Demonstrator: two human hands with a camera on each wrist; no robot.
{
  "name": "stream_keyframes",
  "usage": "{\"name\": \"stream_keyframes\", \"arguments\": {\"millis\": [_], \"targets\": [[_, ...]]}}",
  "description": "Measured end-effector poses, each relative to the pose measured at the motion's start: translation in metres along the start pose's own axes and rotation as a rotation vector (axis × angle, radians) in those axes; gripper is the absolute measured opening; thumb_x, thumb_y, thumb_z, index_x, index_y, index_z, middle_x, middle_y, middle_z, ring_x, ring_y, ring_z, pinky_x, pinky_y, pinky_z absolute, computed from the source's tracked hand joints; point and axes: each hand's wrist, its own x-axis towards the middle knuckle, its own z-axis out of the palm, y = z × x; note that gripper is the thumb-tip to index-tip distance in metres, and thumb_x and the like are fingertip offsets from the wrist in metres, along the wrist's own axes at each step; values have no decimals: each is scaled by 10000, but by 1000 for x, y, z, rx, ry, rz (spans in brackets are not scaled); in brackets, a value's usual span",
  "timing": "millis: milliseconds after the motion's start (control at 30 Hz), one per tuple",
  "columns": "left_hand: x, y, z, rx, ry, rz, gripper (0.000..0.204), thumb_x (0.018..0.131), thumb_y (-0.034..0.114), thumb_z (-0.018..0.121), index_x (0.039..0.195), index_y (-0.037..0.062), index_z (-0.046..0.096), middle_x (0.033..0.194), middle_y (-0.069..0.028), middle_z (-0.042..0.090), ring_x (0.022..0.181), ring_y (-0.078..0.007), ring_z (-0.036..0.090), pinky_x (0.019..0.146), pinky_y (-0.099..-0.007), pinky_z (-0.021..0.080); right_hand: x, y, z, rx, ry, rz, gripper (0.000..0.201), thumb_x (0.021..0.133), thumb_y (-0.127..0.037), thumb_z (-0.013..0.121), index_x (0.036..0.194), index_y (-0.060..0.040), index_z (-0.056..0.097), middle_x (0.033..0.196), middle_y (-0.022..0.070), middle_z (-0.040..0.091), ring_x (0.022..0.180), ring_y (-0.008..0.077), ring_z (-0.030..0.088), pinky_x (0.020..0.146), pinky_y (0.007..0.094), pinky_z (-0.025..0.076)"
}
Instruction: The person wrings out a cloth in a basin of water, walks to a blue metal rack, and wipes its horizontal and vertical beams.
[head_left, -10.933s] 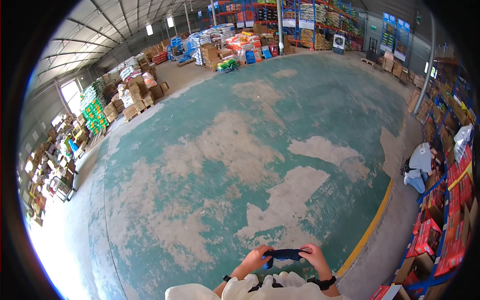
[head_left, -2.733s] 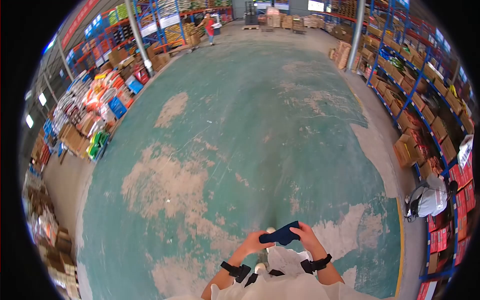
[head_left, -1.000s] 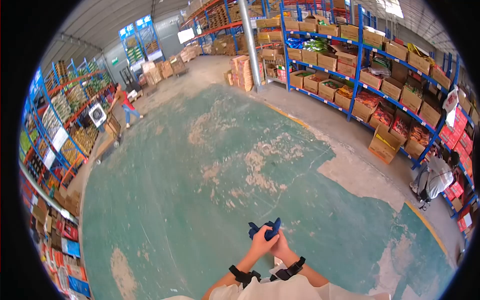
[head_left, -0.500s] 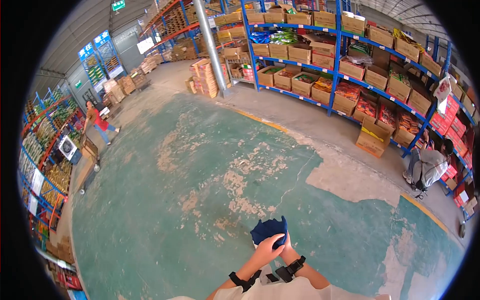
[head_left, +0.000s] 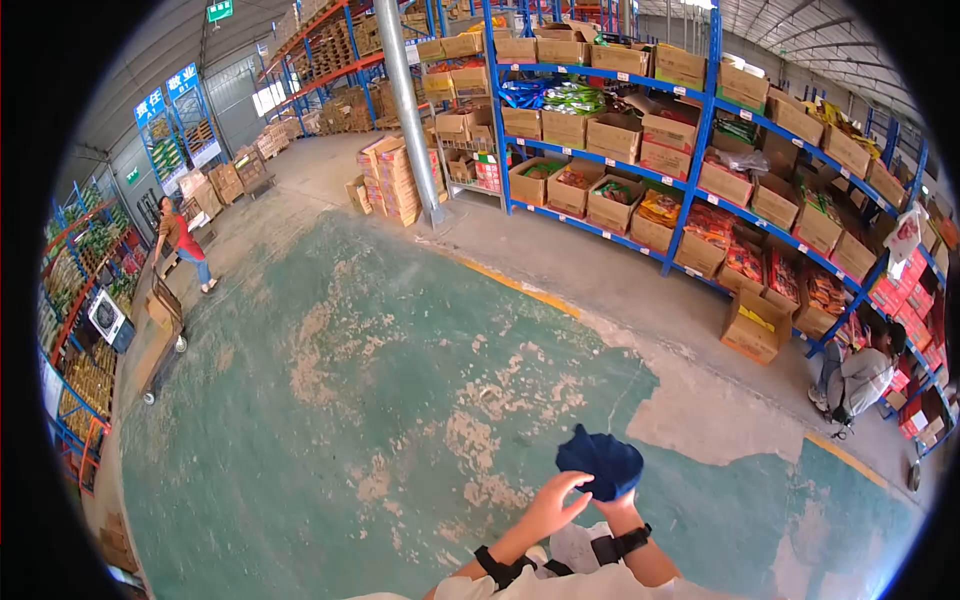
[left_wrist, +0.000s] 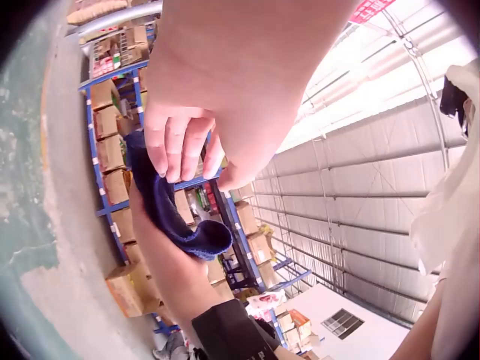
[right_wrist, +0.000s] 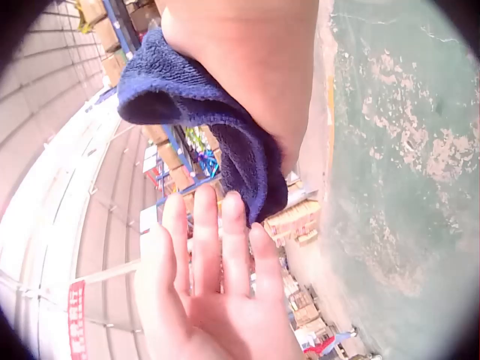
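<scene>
A dark blue terry cloth (head_left: 603, 462) stands fanned out over my right hand (head_left: 620, 508) in the head view and hides its fingers. I cannot tell how the right fingers lie on it. In the right wrist view the cloth (right_wrist: 251, 154) bends in a folded band along the heel of that hand. My left hand (head_left: 548, 508) is just left of it, fingers loosely extended and thumb apart. Its palm and spread fingers face the camera in the right wrist view, fingertips right at the cloth's lower edge. Nothing shows in the left palm.
Blue shelving (head_left: 690, 160) with boxes runs along the right, a cardboard box (head_left: 757, 328) on the floor before it. A person (head_left: 862, 380) crouches beside the shelves. At far left another person (head_left: 185, 243) pushes a cart (head_left: 162, 318). A grey pillar (head_left: 408, 120) stands ahead.
The cloth went from stretched between both hands to bunched, then fanned over my right hand. The left hand has come off it. My view has turned right; the person with the cart has come nearer.
</scene>
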Motion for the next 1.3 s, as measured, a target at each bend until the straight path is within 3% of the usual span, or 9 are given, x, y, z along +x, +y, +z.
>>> {"name": "stream_keyframes", "arguments": {"millis": [167,300,600,833,933,1033,1100,1267,1300], "targets": [[77,-67,-37,-73,3,-66,305,822,126,660,1112,68,584,1056,-86,595,909,-207,600,731,-301,477,103,5,-14,-27,70,42,430,919,-360,398,1273,-125,460,1306,37,494,1176,227,463,1021,394,332],[157,-124,-96,15,50,-136,328,809,172,686,1105,70,588,1045,-90,596,932,-198,603,725,-303,491,208,7,25,-1532,-151,-302,358,841,-277,540,1171,-142,572,1227,36,569,1120,229,513,956,370,383],[355,-247,-201,-57,248,-410,576,816,218,701,1276,-9,440,1227,-189,495,1077,-270,550,883,-340,469,458,-9,94,-2254,-327,-819,419,792,-248,594,1205,-182,576,1146,46,589,1082,261,527,882,406,414],[485,-291,-277,-306,424,-412,488,816,178,701,1192,-39,480,1108,-144,595,1012,-187,572,893,-315,449,600,53,130,-1795,-295,-309,409,873,-298,484,1226,-100,540,1218,78,557,1111,265,523,951,394,405],[524,-343,-325,-289,363,-467,449,793,194,732,1128,-34,540,1018,-100,627,927,-159,593,828,-286,478,671,89,107,-425,21,123,388,824,-244,537,1179,-90,575,1150,79,582,1058,248,541,916,372,414],[573,-389,-388,-246,250,-537,397,792,175,726,1087,-35,565,962,-96,644,875,-158,605,790,-285,490,754,109,118,-1623,-332,-189,424,895,-293,439,1266,-91,485,1254,76,527,1148,240,500,1001,361,374],[607,-407,-429,-228,264,-516,361,796,163,710,1070,-31,577,936,-93,653,833,-149,619,744,-274,499,804,119,140,-1900,-406,-241,420,905,-311,427,1267,-107,487,1258,62,530,1147,239,503,1022,363,350],[704,-447,-509,-468,178,-549,352,789,162,713,1058,-23,583,923,-82,654,808,-128,623,709,-255,502,924,142,132,35,33,331,470,913,-394,388,1274,-105,472,1292,70,510,1190,250,474,1045,405,331],[720,-456,-521,-487,132,-557,348,787,160,716,1052,-24,584,920,-80,653,807,-128,622,713,-257,504,941,142,130,59,27,332,471,920,-391,373,1277,-99,468,1307,78,498,1200,261,465,1052,418,324]]}}
